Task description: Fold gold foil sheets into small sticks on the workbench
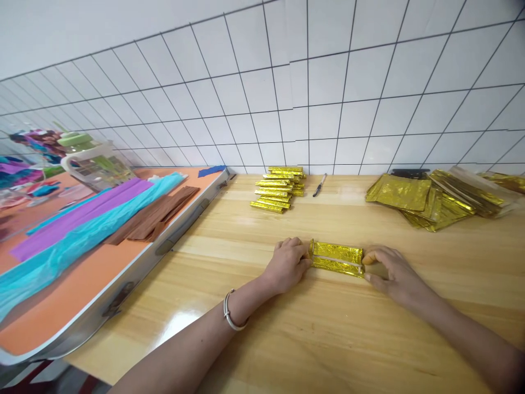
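A gold foil paper [337, 251] lies on the wooden table, folded into a narrow strip with a pale line along its length. My left hand [288, 264] is closed at its left end, the fingers curled and the thumb pressed to the edge. At the right end, my right hand [391, 269] pinches the corner between thumb and index finger. Behind it, a stack of narrow folded gold foil strips [274, 191] lies near the wall. To the back right rests a pile of flat gold foil sheets [404, 192].
A pen [319, 185] lies beside the strips. An orange-topped table [82, 284] on the left bears purple crepe paper [86, 216], turquoise crepe paper [74, 246], brown crepe paper [158, 216] and a green-lidded clear jug [98, 164]. A tiled wall [328, 82] closes off the back.
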The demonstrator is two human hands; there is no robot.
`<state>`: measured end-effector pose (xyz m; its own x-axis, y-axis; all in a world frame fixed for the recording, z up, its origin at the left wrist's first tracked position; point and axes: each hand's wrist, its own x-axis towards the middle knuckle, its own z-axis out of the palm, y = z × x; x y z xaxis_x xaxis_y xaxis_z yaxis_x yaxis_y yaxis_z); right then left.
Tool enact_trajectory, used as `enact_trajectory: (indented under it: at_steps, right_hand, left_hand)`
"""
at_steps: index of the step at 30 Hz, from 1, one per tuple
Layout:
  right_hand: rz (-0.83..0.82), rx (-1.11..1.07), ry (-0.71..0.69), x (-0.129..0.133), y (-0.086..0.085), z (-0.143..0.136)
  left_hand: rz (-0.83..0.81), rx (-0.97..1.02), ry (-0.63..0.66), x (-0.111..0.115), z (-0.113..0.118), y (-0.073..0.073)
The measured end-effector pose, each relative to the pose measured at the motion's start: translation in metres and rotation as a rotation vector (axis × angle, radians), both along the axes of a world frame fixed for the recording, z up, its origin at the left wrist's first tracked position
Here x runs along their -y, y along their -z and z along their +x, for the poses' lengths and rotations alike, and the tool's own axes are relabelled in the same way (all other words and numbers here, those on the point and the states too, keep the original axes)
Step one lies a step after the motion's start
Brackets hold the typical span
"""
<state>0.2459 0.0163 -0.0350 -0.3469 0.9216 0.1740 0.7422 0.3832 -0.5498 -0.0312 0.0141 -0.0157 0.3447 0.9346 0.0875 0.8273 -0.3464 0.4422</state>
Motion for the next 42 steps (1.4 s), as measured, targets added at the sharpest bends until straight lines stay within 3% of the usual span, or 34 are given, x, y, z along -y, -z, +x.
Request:
enact_trajectory:
  at_steps: [16, 27, 33, 42]
  right_hand:
    - [-0.021, 0.034, -0.004, -0.006, 0.001, 0.001]
    - [-0.001, 0.031, -0.009, -0.005, 0.002, 0.0]
    - [-0.007, 0.041, -0.014, -0.005, 0.004, 0.001]
    - [-0.008, 0.044, -0.012, -0.005, 0.003, 0.0]
  left_hand:
    - [-0.006, 0.013, -0.069, -0.008, 0.003, 0.006]
    - [0.038, 0.215, -0.14, -0.004, 0.003, 0.016]
    - [0.152, 0.263, 0.154, 0.005, 0.01, 0.017]
    - [0.274, 0.017, 0.438, 0.006, 0.01, 0.012]
